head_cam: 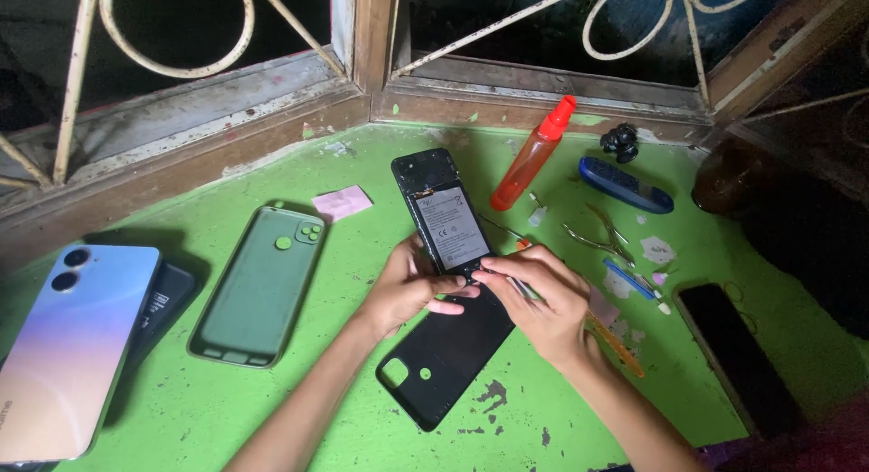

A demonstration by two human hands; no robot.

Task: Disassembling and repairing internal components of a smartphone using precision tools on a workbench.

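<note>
So there's an opened smartphone [445, 217] lying on the green painted table [272, 409] with its back off, battery facing up, top end pointing toward the window corner. Both hands meet at its lower end: the left hand [409, 289] is curled around the bottom left edge, thumb pressed on the phone, and the right hand [536, 298] has its fingers pinched narrow on a thin tool, too small to make out, with the tip right at the phone's bottom edge. The removed black back cover [450, 356] lies just below the phone, partly under both hands, inner side up. To the left sits a green phone case [262, 286], and further left a pastel gradient phone [72, 345] stacked on a dark one. A small pink pad [342, 202] is near the case's top. On the right side: an orange bottle with a red nozzle [532, 157], a blue oblong thing [625, 184], metal tweezers [597, 239], a small blue tool [630, 279], and another dark phone [735, 354] face up near the table edge.
</note>
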